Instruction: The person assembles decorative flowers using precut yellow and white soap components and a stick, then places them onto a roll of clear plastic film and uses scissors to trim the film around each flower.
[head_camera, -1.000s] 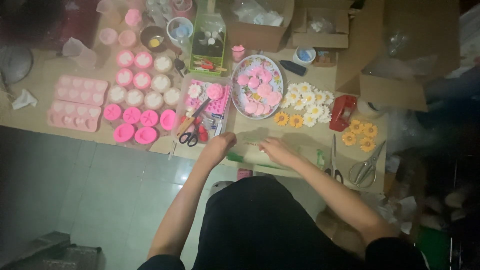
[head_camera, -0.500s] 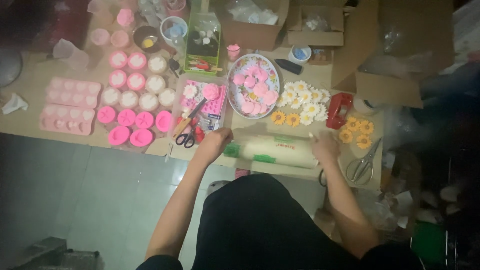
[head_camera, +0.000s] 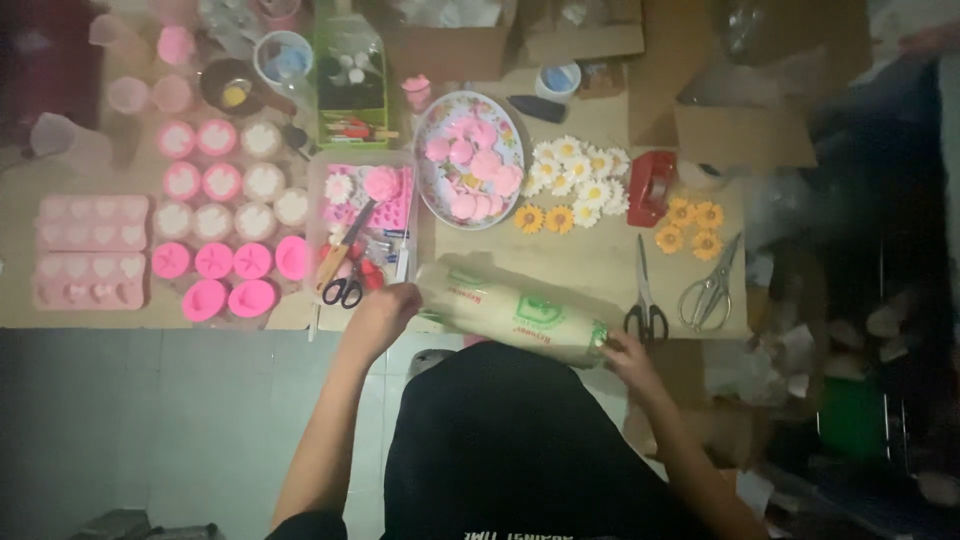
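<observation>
While both hands, left hand and right hand, clamp the film roll ends, we should keep it level above the worktop.

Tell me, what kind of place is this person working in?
Probably a home craft corner, set up on flattened cardboard over a tiled floor. Pink moulds with heart shapes, a plate of pink flower pieces and rows of white and yellow daisies suggest small handmade decorations, perhaps soaps or candles.
</observation>
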